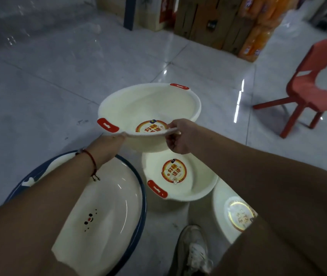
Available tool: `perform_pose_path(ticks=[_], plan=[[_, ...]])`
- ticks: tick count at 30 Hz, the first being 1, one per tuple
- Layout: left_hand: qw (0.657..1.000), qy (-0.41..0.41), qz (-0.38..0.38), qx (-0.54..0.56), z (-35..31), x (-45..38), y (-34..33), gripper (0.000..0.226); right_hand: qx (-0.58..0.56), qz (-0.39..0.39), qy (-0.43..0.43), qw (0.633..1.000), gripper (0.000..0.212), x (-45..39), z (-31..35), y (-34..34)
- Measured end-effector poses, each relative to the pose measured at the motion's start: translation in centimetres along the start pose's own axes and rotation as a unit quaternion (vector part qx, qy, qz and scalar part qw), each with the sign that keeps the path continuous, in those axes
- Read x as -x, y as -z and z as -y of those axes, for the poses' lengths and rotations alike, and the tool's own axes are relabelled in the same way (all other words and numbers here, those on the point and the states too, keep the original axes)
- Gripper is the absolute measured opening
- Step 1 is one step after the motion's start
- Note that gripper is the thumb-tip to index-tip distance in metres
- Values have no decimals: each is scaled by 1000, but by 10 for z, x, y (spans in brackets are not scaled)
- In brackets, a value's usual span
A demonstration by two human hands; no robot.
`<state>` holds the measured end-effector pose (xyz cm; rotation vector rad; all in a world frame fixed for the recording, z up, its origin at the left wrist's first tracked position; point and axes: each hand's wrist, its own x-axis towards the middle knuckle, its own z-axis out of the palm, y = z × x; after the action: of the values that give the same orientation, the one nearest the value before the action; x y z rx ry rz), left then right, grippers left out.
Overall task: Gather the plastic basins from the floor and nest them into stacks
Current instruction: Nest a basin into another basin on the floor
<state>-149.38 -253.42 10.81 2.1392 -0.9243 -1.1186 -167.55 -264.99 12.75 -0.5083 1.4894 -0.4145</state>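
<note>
A cream basin with red handles hangs in the air, tilted away from me. My left hand grips its near rim from below on the left. My right hand pinches the same rim on the right. Right beneath it on the floor sits a second cream basin with a red handle and a round red label. A large cream basin with a dark blue rim lies at lower left, partly under my left forearm. Another cream basin with a gold label shows at lower right, mostly hidden by my right arm.
A red plastic child's chair stands at the right. Wooden crates and orange packs line the back. Grey glossy floor tiles spread to the left. My shoe is at the bottom centre.
</note>
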Motion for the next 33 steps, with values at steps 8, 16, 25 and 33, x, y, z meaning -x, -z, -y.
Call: perform_pose_path(ticks=[8, 16, 25, 33], plan=[[938, 152, 131, 283, -3, 20, -15, 33, 49, 21, -13, 999, 14, 36, -21, 88], [949, 141, 156, 235, -2, 38, -61, 33, 84, -36, -12, 996, 19, 13, -51, 132], [954, 135, 123, 239, -2, 57, -68, 28, 87, -78, 25, 993, 26, 16, -48, 128], [975, 120, 125, 138, 15, 64, -108, 45, 70, -129, 47, 988, 21, 12, -45, 148]])
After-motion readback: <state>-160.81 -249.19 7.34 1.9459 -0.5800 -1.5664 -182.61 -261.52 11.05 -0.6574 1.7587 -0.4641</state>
